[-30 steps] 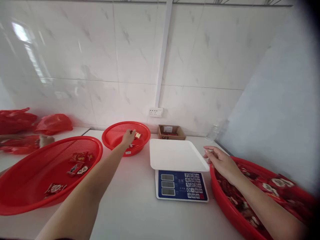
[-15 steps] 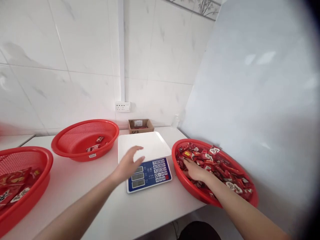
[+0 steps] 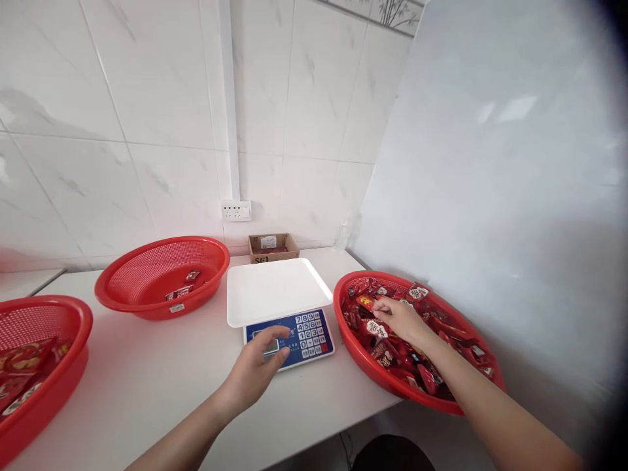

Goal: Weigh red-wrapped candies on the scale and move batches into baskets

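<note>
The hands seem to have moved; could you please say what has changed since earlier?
The left hand moved right, from the packets in the far basket to over the scale's display. The right hand went from above the right basket's rim into its packets; any grip is unclear. Scale and far basket stayed put.

Just beyond the left hand (image 3: 249, 374), the scale keypad (image 3: 311, 335) showed digits 0–9. Farther beyond it, a carton (image 3: 282, 258) read "SF".

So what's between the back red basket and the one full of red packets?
The scale, with its white tray on top, as the head view shows.
</note>
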Demonstrator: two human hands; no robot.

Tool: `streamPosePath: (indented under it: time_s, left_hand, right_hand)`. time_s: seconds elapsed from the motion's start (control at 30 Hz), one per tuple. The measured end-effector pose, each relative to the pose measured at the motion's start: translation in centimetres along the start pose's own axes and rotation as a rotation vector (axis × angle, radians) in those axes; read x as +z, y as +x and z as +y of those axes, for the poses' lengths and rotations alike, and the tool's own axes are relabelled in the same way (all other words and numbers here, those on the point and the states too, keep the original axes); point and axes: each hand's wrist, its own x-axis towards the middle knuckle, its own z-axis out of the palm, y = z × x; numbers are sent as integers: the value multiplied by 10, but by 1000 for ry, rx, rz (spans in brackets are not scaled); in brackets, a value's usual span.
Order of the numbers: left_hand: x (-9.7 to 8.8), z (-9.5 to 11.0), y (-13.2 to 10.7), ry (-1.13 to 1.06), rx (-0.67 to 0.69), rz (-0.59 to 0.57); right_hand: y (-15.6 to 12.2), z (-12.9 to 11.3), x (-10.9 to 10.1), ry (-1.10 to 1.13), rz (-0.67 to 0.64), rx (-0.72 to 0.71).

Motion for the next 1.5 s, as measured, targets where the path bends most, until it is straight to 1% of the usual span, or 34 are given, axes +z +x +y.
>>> streamPosePath:
  time_s: [0.03,0.07,0.17,0.2,0.23,0.3,0.33,0.4,0.47,0.5,0.57,0.63,0.7,0.83,0.93,1.03,1.1,1.17,1.23,1.33,1.43,1.5]
  left_hand:
    - [-4,-3,-2,-20,-27,11]
    - [-8,-7,-4,-41,-47,20]
    - [-16,-15,-9,-88,-73,43]
    - [-17,-16,-10,-96,-79,49]
    - [-18,-18,-12,-100,-88,54]
    - [-19,-18,-14,-106,-102,58]
    - [-19,-18,-15,-106,-106,58]
    - [-21,-17,-17,-103,-110,57]
    - [-23,-16,-17,-99,-112,61]
    - [-25,-16,-17,-99,-111,65]
    - [-29,-17,-17,-104,-102,77]
    - [-33,-18,-17,-110,-96,91]
    - [-35,-18,-18,-121,-96,100]
    - [-36,-17,-21,-161,-111,76]
    - [-36,-18,-21,-204,-122,57]
    - [-34,-20,-18,-230,-118,44]
    - [-31,-20,-16,-246,-97,32]
    - [-26,-17,-13,-274,-76,19]
    - [-21,-13,-11,-304,-59,8]
    - [-16,-6,-10,-308,-37,-7]
    - [-19,-4,-13,-267,-22,2]
    - [-26,-5,-16,-227,-12,28]
  right_hand:
    - [-1,1,-4,1,-29,0]
    - [-3,2,-6,-7,-90,-9]
    - [-10,1,0,-125,-332,-35]
    - [-11,0,5,-198,-362,-34]
    - [-12,-2,11,-271,-359,-31]
    - [-12,-4,21,-369,-305,-34]
    - [-11,-5,25,-382,-288,-49]
    - [-7,-4,25,-365,-294,-89]
    - [-3,-3,18,-339,-293,-114]
    - [0,-2,14,-319,-271,-121]
    - [6,1,3,-261,-177,-111]
    - [13,3,-6,-188,-48,-67]
    - [19,5,-14,-128,44,-14]
    - [27,6,-23,-61,110,25]
    - [27,1,-25,-18,167,54]
    - [27,-19,-24,74,183,46]
    - [29,-40,-20,140,169,-2]
    - [36,-64,-11,178,134,-74]
    - [47,-89,5,181,89,-148]
    - [63,-126,36,148,-17,-227]
    - [73,-155,61,110,-124,-270]
    - [76,-168,69,98,-147,-286]
